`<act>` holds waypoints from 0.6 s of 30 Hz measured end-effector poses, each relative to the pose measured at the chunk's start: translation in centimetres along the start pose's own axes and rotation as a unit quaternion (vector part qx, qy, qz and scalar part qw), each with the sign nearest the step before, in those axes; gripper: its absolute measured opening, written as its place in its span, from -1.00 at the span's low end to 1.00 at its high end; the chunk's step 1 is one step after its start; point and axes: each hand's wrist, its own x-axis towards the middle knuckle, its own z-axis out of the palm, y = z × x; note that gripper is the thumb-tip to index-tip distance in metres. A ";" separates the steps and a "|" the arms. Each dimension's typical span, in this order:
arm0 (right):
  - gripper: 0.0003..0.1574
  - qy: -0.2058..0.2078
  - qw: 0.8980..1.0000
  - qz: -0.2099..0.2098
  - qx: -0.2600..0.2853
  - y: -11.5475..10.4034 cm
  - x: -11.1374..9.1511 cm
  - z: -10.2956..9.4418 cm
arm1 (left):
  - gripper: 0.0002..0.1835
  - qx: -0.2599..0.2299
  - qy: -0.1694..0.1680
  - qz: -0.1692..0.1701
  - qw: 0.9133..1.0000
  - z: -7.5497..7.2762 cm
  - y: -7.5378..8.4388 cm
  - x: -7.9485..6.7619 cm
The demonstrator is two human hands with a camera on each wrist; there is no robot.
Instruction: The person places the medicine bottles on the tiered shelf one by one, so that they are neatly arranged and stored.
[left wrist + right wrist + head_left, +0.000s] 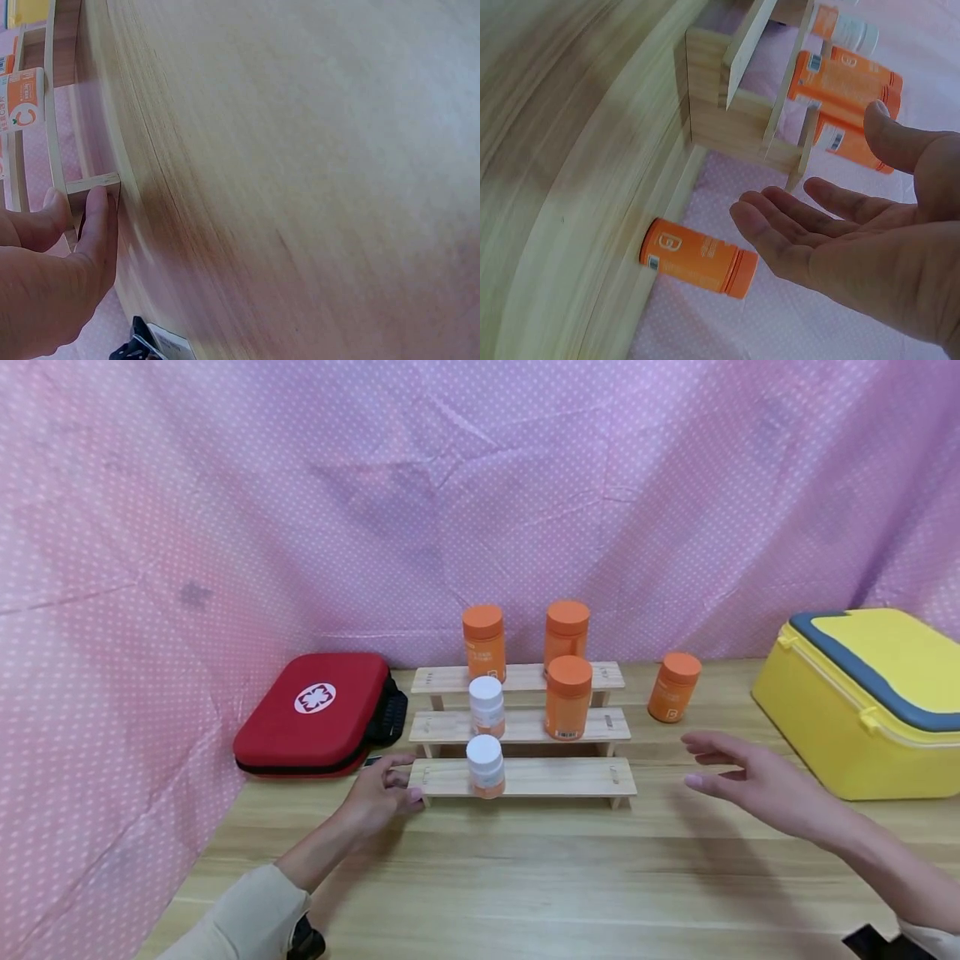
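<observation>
A three-step wooden display rack [558, 777] stands on the table. My left hand [378, 797] grips the left end of its lowest step, thumb and fingers at the end support in the left wrist view. On that step is a white-capped bottle [486, 767]; the middle step carries another white-capped bottle [487, 706] and an orange jar [567, 697]. Two more orange jars, one left [483, 643] and one right [567, 631], stand on the top step. My right hand [757, 785] hovers with fingers extended, holding nothing, near a separate orange jar [697, 259] standing right of the rack.
A red zippered case [322, 718] with a white emblem lies left of the rack. At the right sits a yellow box [847, 727] with a grey-edged lid. Pink dotted cloth [480, 510] hangs behind the wood-grain table [487, 877].
</observation>
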 end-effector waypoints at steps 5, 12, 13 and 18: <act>-0.25 0.019 1.000 0.006 -0.023 1.6 1.2 -1.1 | -0.41 0.005 0.002 0.005 1.000 0.0 0.1 0.0; -0.11 0.052 0.998 0.031 -0.019 5.3 5.1 -3.2 | -0.41 0.011 0.003 0.000 1.000 0.0 0.1 -0.1; -0.09 0.054 0.998 0.036 -0.014 5.7 5.8 -3.4 | -0.41 0.011 0.003 0.000 1.000 -0.1 0.1 -0.1; 0.02 0.036 0.998 0.056 -0.006 6.7 9.1 -4.3 | -0.40 0.016 0.002 0.000 1.000 0.0 0.1 -0.1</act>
